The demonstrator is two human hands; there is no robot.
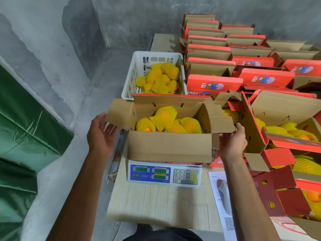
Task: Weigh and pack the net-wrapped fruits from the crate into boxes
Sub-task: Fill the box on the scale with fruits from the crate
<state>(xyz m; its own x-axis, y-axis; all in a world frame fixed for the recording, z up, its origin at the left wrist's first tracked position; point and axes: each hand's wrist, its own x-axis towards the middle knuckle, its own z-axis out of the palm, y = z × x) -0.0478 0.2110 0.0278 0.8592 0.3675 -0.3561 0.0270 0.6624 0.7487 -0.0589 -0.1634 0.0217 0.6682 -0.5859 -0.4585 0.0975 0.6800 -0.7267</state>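
Scale [164,173] keypad reads 0–9; left hand [100,134] and right hand [232,140], grips spread, flank box [169,146]

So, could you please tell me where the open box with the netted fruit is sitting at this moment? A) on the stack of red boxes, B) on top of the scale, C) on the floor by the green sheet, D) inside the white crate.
B: the open box sits directly on the scale, whose display and keypad show just below the box's front wall.
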